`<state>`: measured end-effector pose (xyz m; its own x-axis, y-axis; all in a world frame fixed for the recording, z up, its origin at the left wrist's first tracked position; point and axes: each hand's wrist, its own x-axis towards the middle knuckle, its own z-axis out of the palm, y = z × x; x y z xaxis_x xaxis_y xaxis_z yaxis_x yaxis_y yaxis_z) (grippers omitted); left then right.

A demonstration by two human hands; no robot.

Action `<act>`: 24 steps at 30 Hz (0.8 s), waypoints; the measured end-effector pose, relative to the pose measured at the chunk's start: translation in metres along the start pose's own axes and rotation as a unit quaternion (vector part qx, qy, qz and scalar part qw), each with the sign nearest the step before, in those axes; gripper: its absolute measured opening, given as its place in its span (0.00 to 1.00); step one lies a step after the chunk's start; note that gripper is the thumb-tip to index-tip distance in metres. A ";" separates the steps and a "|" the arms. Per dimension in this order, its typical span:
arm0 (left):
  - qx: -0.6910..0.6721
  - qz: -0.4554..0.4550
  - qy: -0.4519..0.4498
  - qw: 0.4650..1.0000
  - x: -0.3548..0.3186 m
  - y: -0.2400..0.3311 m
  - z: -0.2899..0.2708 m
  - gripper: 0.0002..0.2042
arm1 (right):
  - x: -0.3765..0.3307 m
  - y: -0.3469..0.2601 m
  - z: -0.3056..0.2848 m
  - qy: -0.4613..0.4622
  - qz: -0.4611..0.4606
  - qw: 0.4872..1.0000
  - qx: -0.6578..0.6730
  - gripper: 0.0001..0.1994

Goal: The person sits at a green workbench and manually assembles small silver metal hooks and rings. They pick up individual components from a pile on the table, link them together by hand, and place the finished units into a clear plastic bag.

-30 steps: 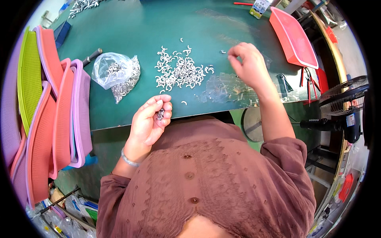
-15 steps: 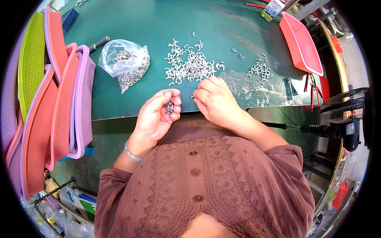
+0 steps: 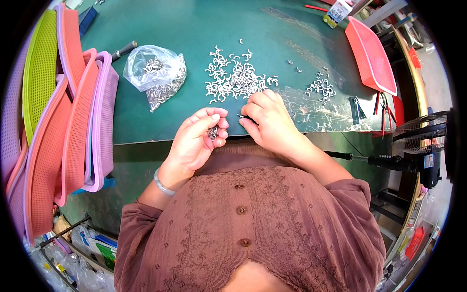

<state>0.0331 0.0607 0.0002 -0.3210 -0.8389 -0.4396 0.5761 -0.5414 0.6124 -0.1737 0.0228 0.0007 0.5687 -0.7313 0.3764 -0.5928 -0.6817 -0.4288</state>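
My left hand (image 3: 192,141) is cupped at the table's near edge, its fingers curled round several small curved metal pieces (image 3: 212,132). To its right, my right hand (image 3: 272,121) is closed, thumb and forefinger pinching a small metal piece (image 3: 241,116) whose tip just shows; the fingers hide the remainder. Beyond the hands spreads a large loose pile of silvery curved metal pieces (image 3: 238,78). A smaller heap of similar pieces (image 3: 321,88) lies farther right. On the left, an open clear plastic bag (image 3: 165,87) holds many more of them.
Purple, green and coral perforated plastic baskets (image 3: 68,126) are stacked at the left. On the green table (image 3: 194,29) stand a pink basket (image 3: 372,58) and a carton (image 3: 336,13). Red-handled pliers (image 3: 384,112) hang by the right edge, near a black fan (image 3: 423,136).
My right thumb and forefinger have parted slightly, showing more of the small piece between them. My left hand has shifted a little to the right and still holds its pieces.
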 end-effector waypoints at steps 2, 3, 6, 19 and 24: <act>0.001 0.000 0.000 1.000 0.000 0.000 0.000 0.08 | -0.002 0.002 0.003 0.008 -0.004 1.000 0.002 0.03; 0.002 0.000 0.000 1.000 0.001 0.000 0.001 0.08 | -0.003 0.003 0.005 0.012 -0.006 1.000 0.003 0.03; 0.030 0.001 0.019 0.999 0.001 -0.001 0.004 0.08 | -0.003 0.005 0.009 0.025 -0.010 1.000 0.002 0.03; 0.015 0.018 0.002 1.000 0.010 -0.008 0.010 0.06 | 0.013 -0.002 0.000 0.079 -0.051 0.992 0.082 0.08; -0.033 -0.014 -0.041 0.999 0.012 -0.006 0.005 0.06 | 0.016 0.015 0.009 0.056 -0.010 0.996 -0.062 0.14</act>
<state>0.0226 0.0539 -0.0054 -0.3959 -0.8272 -0.3987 0.6139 -0.5613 0.5550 -0.1683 0.0009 -0.0072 0.5187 -0.7103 0.4758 -0.6521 -0.6886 -0.3171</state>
